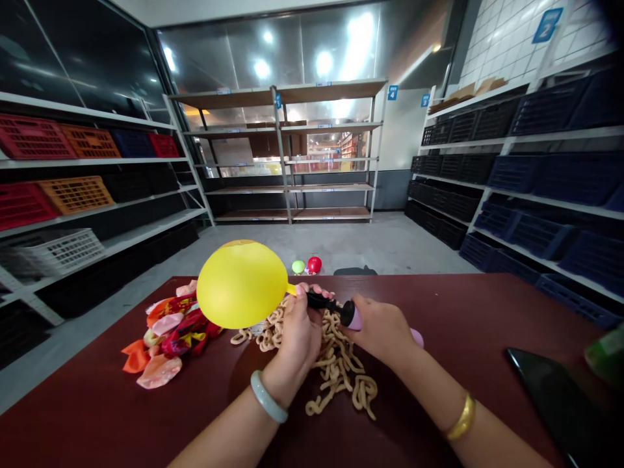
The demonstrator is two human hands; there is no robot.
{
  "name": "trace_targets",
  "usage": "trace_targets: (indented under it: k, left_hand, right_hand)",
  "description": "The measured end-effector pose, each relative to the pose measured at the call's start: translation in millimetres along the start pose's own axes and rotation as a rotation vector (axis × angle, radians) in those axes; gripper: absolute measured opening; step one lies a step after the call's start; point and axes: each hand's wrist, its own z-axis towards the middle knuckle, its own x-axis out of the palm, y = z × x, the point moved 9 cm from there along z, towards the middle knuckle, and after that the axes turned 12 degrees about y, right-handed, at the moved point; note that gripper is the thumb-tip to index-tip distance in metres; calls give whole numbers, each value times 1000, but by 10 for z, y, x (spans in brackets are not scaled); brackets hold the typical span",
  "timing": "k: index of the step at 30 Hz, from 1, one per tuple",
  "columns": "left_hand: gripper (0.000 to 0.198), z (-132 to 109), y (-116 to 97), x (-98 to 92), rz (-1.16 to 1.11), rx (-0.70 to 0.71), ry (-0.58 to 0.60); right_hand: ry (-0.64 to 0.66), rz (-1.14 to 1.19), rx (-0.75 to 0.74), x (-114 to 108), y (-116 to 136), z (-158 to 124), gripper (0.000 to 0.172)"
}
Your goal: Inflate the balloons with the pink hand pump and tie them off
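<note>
A yellow balloon (241, 286), swollen with air, stretches out to the left from the black nozzle end of a hand balloon pump (319, 299). My left hand (299, 328) is closed around the balloon's neck and that nozzle end. My right hand (383, 328) wraps round the pump's pink-purple body, part of which pokes out past the palm. Beneath both hands lies a loose pile of beige, curly, rope-like pieces (338, 367) on the dark red table (429, 416). The hands hide part of the pump and of the pile.
Limp balloons (170, 331) in red, pink and orange are heaped on the table's left. A dark flat device (550, 396) and a blurred green item (607, 357) are at the right. Beyond the far edge show a red balloon (314, 264) and a green balloon (298, 266). Crate-filled shelves line both sides.
</note>
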Motion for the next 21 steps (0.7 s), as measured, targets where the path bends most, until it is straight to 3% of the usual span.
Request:
trace_targets:
  k: [5,12,21]
  left_hand:
    - [19,-141,160,85,38,-29,-3]
    - [18,-61,32,82,31,-17,-9]
    - [26,260,-498,-397,12,118,-115]
  right_hand:
    - [-4,50,4,-34,58,-46,34]
    - [-1,59,1,-51,71,-25,37]
    - [25,2,-14,-7,-96,75,40]
